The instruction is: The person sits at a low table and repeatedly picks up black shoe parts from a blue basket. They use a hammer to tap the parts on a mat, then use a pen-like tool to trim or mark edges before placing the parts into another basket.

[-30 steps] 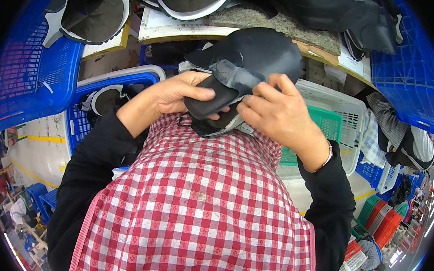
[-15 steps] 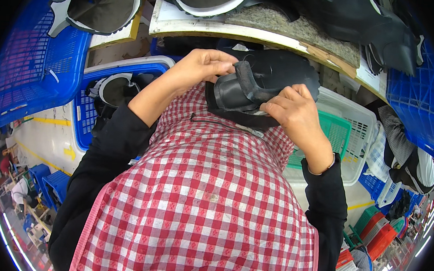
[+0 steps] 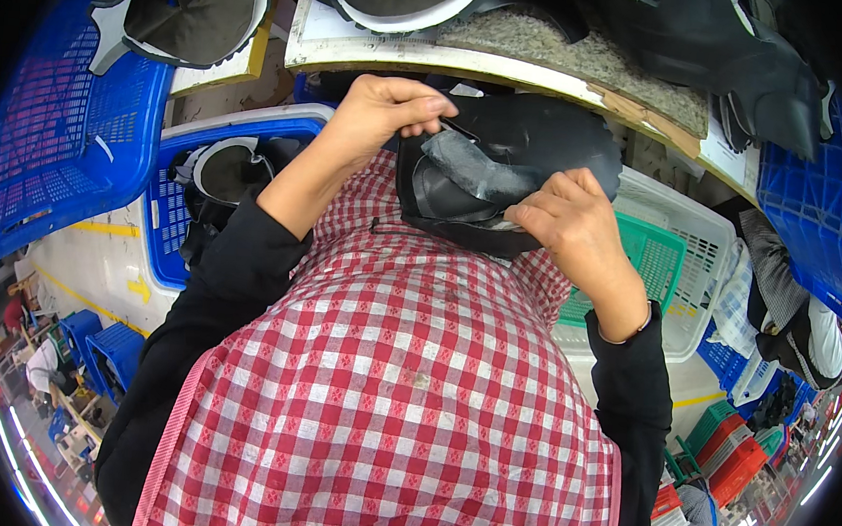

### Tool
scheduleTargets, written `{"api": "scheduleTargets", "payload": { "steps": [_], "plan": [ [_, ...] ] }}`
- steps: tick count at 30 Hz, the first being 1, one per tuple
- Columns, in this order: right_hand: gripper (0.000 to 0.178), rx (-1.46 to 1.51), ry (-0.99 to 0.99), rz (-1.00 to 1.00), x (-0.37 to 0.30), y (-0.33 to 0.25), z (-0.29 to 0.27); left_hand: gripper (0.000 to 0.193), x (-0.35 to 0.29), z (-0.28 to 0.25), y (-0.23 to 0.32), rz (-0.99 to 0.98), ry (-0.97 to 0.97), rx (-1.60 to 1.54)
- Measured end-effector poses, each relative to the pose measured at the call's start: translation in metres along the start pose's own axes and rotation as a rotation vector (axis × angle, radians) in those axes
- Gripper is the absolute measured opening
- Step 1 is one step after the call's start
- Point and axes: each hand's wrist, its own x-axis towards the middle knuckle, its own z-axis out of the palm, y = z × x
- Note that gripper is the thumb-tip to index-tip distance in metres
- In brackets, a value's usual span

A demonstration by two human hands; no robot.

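Observation:
A black shoe upper point(image 3: 544, 136) rests against the checked apron over my lap, its inner side partly turned up. Across it curves a grey, fuzzy-faced flap point(image 3: 479, 175), with a smooth dark panel point(image 3: 444, 197) below. At the upper left, my left hand point(image 3: 392, 112) pinches a thin dark edge of the upper between thumb and fingers. My right hand point(image 3: 569, 214) is closed on the lower right edge, thumb and fingers pressed together near the flap's end. The fingers hide the exact spots gripped.
A worktable point(image 3: 394, 67) with more dark uppers point(image 3: 685, 48) stands just beyond. To the left are a blue basket point(image 3: 153, 227) holding similar pieces and a larger blue crate point(image 3: 119, 148). White point(image 3: 702, 242) and green point(image 3: 648, 258) baskets stand at the right.
The grey flap has tipped over, showing more of its fuzzy face. My left hand has moved slightly up and left, now at the upper's edge; the right hand stays nearly still.

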Motion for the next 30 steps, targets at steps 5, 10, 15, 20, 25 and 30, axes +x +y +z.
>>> {"api": "scheduleTargets", "payload": {
  "steps": [5, 10, 15, 20, 25, 30],
  "plan": [
    [0.013, 0.019, 0.005, 0.004, -0.002, 0.001, 0.001, 0.021, -0.038, -0.035, -0.011, -0.105, 0.009, -0.218],
    [0.013, 0.014, 0.005, 0.008, 0.0, 0.0, 0.003, 0.018, -0.072, -0.056, -0.005, -0.111, 0.156, -0.037],
    [0.013, 0.001, -0.008, -0.018, 0.005, -0.002, 0.002, 0.024, -0.067, -0.041, 0.014, 0.207, 0.178, 0.437],
    [0.015, -0.017, -0.02, -0.028, 0.005, -0.004, 0.0, 0.033, -0.038, -0.014, 0.021, -0.003, -0.189, 0.368],
    [0.014, -0.011, -0.002, -0.018, 0.0, -0.004, 0.0, 0.015, -0.029, -0.017, 0.021, -0.151, -0.351, 0.455],
    [0.015, -0.001, 0.0, -0.017, 0.003, -0.004, 0.002, 0.011, -0.037, -0.026, 0.014, 0.025, -0.292, 0.435]
  ]
}}
